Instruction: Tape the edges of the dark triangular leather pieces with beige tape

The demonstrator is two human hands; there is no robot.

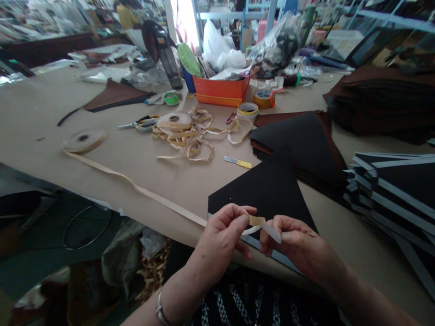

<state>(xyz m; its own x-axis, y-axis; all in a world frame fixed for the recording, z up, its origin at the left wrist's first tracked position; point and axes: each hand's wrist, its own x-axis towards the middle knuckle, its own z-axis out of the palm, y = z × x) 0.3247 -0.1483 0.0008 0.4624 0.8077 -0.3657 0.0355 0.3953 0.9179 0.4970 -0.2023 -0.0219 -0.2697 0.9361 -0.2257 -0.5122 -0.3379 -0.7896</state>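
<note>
A narrow beige tape [163, 202] runs from a flat roll [84, 140] at the left of the table to my hands. My left hand [226, 233] pinches the tape near its end between thumb and finger. Close by on the right, my right hand [290, 237] grips a whitish end piece that looks like the tape's backing strip, bent away from the tan side. Beneath both hands lies a black panel [261, 190] with a pale grey strip along its near edge, partly covered by my fingers. A yellow-handled blade [238, 162] rests just beyond the panel.
Loose tan strips [200, 147] lie tangled by another roll [175, 120] and scissors [146, 123]. Dark panels [295, 136] are stacked to the right, with strip-edged black pieces [401, 190] nearer. An orange box [220, 90] and tape rolls [247, 110] stand behind. The table edge slopes at left.
</note>
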